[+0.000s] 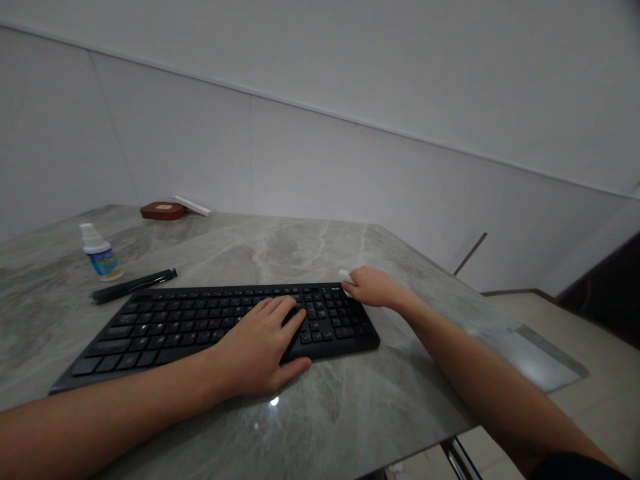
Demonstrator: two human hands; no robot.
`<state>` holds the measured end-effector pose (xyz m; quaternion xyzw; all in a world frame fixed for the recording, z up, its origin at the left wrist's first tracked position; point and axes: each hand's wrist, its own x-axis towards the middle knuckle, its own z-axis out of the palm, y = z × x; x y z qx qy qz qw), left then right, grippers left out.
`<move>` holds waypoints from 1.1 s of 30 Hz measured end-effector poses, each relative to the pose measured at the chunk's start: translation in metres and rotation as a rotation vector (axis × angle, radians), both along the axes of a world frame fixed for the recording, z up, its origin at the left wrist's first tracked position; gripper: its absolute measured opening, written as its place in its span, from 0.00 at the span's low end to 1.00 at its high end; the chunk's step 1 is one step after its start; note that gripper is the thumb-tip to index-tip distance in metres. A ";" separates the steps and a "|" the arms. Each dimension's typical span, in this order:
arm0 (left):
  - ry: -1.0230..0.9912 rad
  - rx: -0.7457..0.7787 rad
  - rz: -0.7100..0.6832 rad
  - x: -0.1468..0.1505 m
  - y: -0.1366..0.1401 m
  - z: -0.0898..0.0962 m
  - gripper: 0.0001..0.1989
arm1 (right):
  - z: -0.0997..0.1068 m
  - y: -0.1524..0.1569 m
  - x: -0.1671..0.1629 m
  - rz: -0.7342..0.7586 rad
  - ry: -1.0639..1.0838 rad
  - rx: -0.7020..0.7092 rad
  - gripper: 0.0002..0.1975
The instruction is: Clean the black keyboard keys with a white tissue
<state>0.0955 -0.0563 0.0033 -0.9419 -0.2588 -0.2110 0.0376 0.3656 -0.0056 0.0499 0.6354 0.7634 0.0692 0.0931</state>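
A black keyboard (180, 327) lies on the grey marbled table, tilted a little across my view. Over its right-hand half rests my left hand (267, 343), palm down with fingers spread on the keys and the thumb out past the front edge. My right hand (373, 287) is at the keyboard's far right corner, closed on a small white wipe (345, 275). Only a bit of the wipe shows beyond the fingers; whether it is tissue or cloth I cannot tell.
Left of the keyboard stands a white spray bottle (103, 257) with a colourful label. A long black object (133, 287) lies behind the keyboard's left end. Near the wall are a reddish-brown case (163, 211) and a white strip (194, 205). The table (320, 427) ends at the right.
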 end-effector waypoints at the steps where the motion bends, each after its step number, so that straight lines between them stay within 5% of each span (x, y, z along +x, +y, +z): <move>1: -0.001 0.001 -0.001 0.000 0.000 0.000 0.31 | 0.000 0.000 0.000 -0.003 0.000 0.007 0.23; 15: -0.007 -0.002 -0.002 0.000 0.000 0.001 0.30 | 0.012 -0.002 0.018 0.163 0.111 -0.171 0.17; 23: 0.048 0.011 0.019 0.001 -0.001 0.003 0.32 | 0.016 -0.008 0.013 0.356 0.023 -0.108 0.09; 33: 0.056 0.008 0.019 0.001 -0.001 0.003 0.31 | 0.012 -0.008 0.005 0.347 -0.075 -0.049 0.10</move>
